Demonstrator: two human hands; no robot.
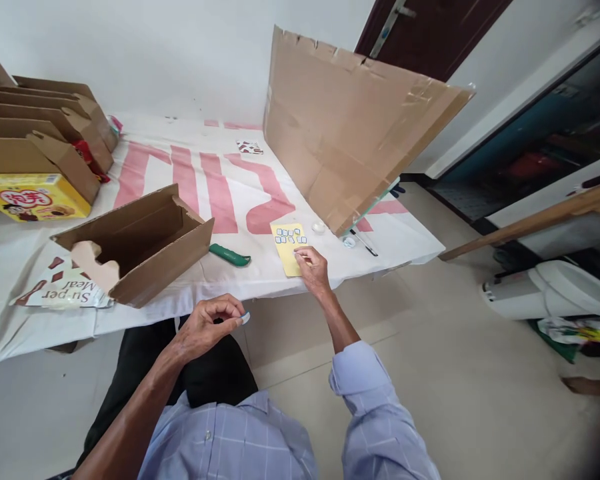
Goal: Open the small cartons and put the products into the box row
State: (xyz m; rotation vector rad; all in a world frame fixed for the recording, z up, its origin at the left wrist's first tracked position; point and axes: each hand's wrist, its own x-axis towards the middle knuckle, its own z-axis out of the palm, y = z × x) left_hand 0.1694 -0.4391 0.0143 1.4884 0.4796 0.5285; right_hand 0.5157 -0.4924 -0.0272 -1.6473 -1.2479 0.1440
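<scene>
My left hand is closed in front of the table edge, pinching a small white piece with a blue edge between thumb and fingertips. Over the lower part of a yellow card is my right hand, its fingers pressed together at something small and whitish that I cannot make out. Two rows of small pale, dark-outlined pieces lie on the card's upper part. To the left of the card rests a green-handled tool, perhaps a cutter. A small round whitish item sits right of the card.
An open cardboard box stands at the left on the white cloth, beside a printed packet. Several box sections and a yellow box are farther left. A large cardboard sheet leans behind, near a pen.
</scene>
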